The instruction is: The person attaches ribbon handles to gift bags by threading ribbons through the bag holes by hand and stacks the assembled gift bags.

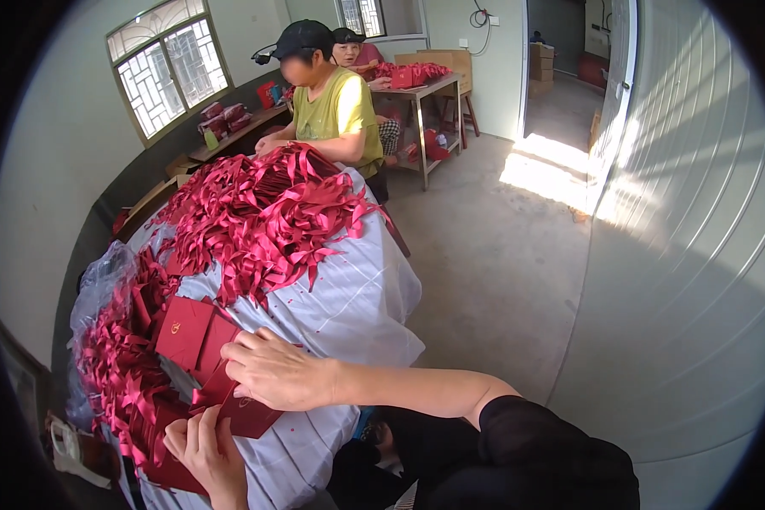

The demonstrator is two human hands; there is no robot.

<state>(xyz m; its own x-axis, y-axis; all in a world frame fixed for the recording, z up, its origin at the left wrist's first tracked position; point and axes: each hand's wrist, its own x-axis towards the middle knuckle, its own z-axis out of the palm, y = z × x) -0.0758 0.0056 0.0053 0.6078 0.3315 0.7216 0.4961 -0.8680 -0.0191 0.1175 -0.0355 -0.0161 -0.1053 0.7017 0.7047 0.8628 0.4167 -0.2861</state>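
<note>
Black fabric sleeve (552,450) foremost, the bare right hand (285,374) and bare left hand (208,452) bend at a dark-red cardboard box (253,420) over the white-clothed surface (331,293); whether either clamps it, I cannot tell.

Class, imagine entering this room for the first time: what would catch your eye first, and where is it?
The big heap of shiny red ribbons, spread over the white cloth, stands out first. Nearer, the wearer's left hand and right hand are at a dark red card. Farther off, bright sunlight lies by the open doorway.
</note>
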